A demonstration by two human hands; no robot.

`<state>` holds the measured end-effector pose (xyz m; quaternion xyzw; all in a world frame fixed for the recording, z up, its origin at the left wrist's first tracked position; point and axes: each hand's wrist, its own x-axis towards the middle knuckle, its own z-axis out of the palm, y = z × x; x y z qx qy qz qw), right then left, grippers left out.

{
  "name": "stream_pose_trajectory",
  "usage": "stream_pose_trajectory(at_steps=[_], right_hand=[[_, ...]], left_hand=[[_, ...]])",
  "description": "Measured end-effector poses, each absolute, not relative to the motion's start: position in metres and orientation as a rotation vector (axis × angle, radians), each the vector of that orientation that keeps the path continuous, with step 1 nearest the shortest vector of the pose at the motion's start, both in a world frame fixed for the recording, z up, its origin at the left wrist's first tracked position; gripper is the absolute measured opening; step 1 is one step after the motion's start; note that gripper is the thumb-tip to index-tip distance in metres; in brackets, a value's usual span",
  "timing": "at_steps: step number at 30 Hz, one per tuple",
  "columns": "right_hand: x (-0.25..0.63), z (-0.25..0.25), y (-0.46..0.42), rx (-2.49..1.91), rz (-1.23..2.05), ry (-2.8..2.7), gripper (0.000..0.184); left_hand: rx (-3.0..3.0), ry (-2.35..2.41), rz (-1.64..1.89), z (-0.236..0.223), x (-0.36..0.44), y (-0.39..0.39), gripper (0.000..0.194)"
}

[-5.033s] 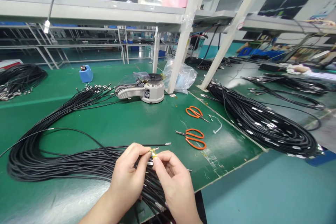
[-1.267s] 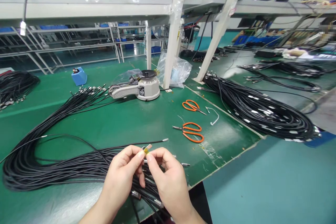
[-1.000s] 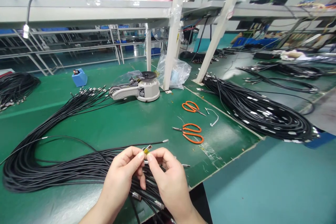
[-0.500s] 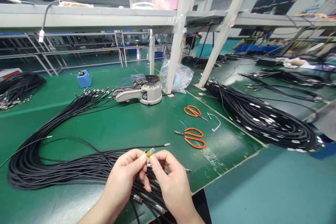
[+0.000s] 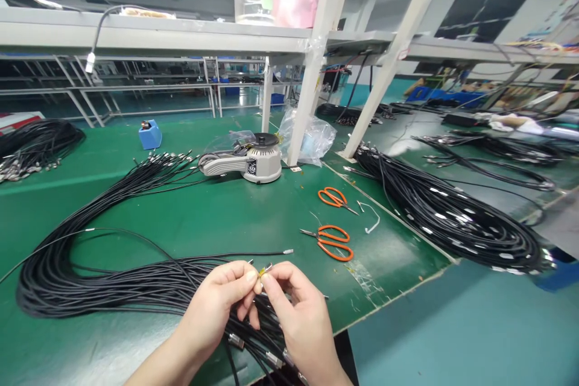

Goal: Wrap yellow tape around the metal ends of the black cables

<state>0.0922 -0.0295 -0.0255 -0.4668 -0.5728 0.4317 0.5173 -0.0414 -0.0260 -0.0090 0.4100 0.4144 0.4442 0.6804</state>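
Observation:
My left hand [image 5: 217, 301] and my right hand [image 5: 302, 313] meet above the near end of a bundle of black cables [image 5: 113, 289]. Thumb and forefinger of each are closed in a pinch on a small metal cable connector [image 5: 266, 268] with yellow tape around it. The fingertips cover most of that connector, so its wire end is hidden. Beneath the hands, several silver connectors [image 5: 274, 359] stick out of the bundle. One cable with a pale tip [image 5: 288, 251] lies just beyond my fingers.
Two pairs of orange-handled scissors [image 5: 335, 251] [image 5: 332, 196] lie to the right on the green table [image 5: 253, 217]. Behind are a round tape dispenser [image 5: 262, 163], a blue holder [image 5: 150, 136] and a plastic bag [image 5: 314, 139] by a white post. Another cable bundle [image 5: 443, 211] lies right.
Both hands stay together, and the connector between the fingertips has turned, with its bright flat face less visible. The camera view has shifted slightly.

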Motion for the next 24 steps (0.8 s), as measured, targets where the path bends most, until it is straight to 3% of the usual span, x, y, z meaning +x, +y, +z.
stream_pose_trajectory(at_steps=[6, 10, 16, 24], right_hand=[[0.101, -0.019, -0.032, -1.119, 0.97, -1.474, 0.017], [0.109, -0.02, -0.027, -0.992, 0.957, -1.556, 0.003], [0.111, -0.025, -0.013, -0.691, 0.888, -1.702, 0.008], [0.132, -0.002, -0.015, -0.97, 1.346, -1.453, 0.02]], left_hand=[[0.889, 0.791, 0.821, -0.006, -0.05, -0.022, 0.031], [0.858, 0.684, 0.748, -0.003, -0.053, -0.021, 0.032], [0.881, 0.679, 0.678, -0.002, -0.057, -0.02, 0.032], [1.486, 1.226, 0.867, 0.012, -0.045, -0.034, 0.023]])
